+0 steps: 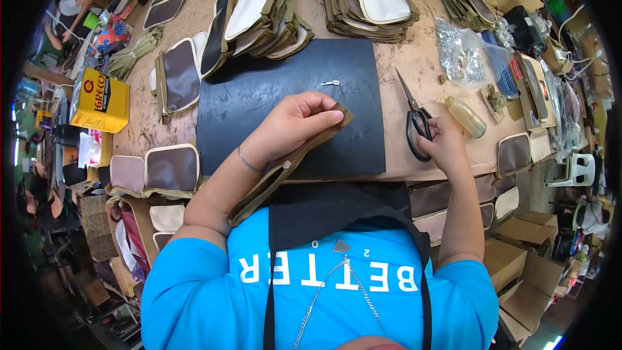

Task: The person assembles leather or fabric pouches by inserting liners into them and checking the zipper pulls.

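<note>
My left hand (303,120) pinches the end of a long, folded olive-brown strip of fabric (285,170) between thumb and fingers. The strip hangs back along my forearm toward my chest, and its lower end is partly hidden by the arm. Beneath that hand lies a black cutting mat (259,94), with a small silver zipper pull (330,83) on it. At the mat's right side, my right hand (444,144) has its fingers closed at the black handles of a pair of scissors (413,113). Their blades are together and point away from me.
Stacks of brown and white pouch pieces (369,0) stand at the back. A clear bag of metal parts (463,52) and a yellowish bottle (465,116) lie right. On the left are a yellow Greco can (100,99) and a brown panel (180,74). Another person (71,10) is far left.
</note>
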A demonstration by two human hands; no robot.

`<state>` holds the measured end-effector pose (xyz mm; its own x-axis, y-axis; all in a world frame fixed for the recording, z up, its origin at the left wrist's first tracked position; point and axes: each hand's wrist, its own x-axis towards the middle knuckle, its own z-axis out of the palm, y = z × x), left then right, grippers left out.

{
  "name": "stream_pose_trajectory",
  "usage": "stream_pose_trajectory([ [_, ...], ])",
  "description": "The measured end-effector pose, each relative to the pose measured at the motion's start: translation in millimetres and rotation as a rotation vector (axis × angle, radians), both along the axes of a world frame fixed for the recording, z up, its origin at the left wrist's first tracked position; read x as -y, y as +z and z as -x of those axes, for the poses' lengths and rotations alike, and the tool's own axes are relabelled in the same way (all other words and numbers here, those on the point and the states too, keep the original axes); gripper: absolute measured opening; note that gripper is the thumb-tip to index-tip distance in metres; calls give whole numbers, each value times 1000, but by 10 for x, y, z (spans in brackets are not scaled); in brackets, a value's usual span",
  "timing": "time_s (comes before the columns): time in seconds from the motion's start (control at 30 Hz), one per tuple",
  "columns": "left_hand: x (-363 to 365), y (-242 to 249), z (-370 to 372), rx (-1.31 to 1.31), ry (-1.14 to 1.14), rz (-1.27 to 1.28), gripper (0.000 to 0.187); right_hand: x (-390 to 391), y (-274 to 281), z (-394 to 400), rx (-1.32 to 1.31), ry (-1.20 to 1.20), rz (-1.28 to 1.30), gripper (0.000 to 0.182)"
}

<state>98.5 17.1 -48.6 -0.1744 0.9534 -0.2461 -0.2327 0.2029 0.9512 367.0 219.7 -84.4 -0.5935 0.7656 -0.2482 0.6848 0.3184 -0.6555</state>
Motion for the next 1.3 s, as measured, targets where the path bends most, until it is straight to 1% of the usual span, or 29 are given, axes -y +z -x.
stream_pose_trajectory([
  [0.03, -1, -1, 1, -45, 8, -7, 16, 15, 1, -2, -92, -29, 103, 32],
  [0.07, 6, -1, 0, -90, 18, -12, 17, -34, -223, -77, -274, -39, 266, 32],
  [0.17, 9, 6, -16, -153, 65, -26, 17, 234, 2, -53, -478, 53, 652, 41],
  [0.2, 11, 30, -14, -152, 70, -11, 16, 322, 177, -15, -305, 88, 725, 45],
  [0.3, 10, 79, -3, -144, 80, 19, 13, 458, 339, 24, -328, 389, 821, 43],
  [0.33, 2, 66, 4, -139, 83, 19, 13, 469, 276, 19, -243, 445, 691, 44],
  [0.43, -1, 61, -1, -134, 101, 17, 12, 567, 339, 109, -157, 458, 521, 46],
  [0.47, -7, 66, -8, -135, 108, 15, 12, 600, 373, 150, -155, 413, 531, 48],
  [0.57, -13, 65, -13, -111, 124, 6, 11, 605, 331, 200, -200, 399, 539, 46],
  [0.67, -5, 50, 6, -67, 134, 1, 10, 595, 281, 209, -223, 387, 601, 55],
  [0.77, -8, 52, 23, -66, 135, 22, 10, 582, 252, 215, -222, 356, 612, 39],
  [0.87, -23, 3, 35, -63, 142, 24, 10, 590, 268, 227, -231, 278, 670, 32],
  [0.97, -38, -6, 43, -68, 140, 18, 10, 618, 320, 232, -238, 329, 549, 20],
  [1.07, -50, -14, 65, -70, 129, 32, 10, 624, 240, 214, -212, 307, 518, 17],
  [1.17, -47, -40, 94, -58, 153, 21, 9, 615, 280, 225, -260, 206, 653, 15],
  [1.27, -10, 202, 238, -30, 239, -142, 11, 478, 288, 206, -202, 201, 492, 15],
  [1.3, 27, 352, 377, -36, 271, -153, 11, 403, 225, 185, -196, 177, 403, 19],
])
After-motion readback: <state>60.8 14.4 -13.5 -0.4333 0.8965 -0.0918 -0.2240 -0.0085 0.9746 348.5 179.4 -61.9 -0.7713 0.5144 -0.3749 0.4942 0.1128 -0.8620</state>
